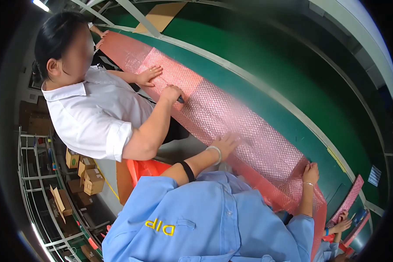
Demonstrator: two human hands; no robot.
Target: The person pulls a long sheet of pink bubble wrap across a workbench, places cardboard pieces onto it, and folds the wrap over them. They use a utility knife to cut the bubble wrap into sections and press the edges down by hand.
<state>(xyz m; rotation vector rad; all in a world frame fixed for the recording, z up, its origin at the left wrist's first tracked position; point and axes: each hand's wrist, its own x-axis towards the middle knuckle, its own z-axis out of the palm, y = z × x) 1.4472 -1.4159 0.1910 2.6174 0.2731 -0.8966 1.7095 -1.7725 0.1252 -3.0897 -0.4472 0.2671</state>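
Beneath the left hand [225, 145], fingers spread and blurred, lay pink bubble wrap [253, 124]; the right hand [310, 174] grasped its edge. Step looked like steadying the sheet, a co-worker's hand [172, 93] gripping a dark tool [180, 100] beyond the left fingers. Next move likely called for flat, taut wrap. Tool tip, left-palm contact: unclear.

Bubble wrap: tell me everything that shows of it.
The bubble wrap is a long, shiny pink sheet, seemingly plastic, bumpy, uneven in shade, spread along the green table. The left hand, blurred, is over its near side; the right hand holds its right end. A co-worker's hand rests farther up; the other holds a dark tool to it.
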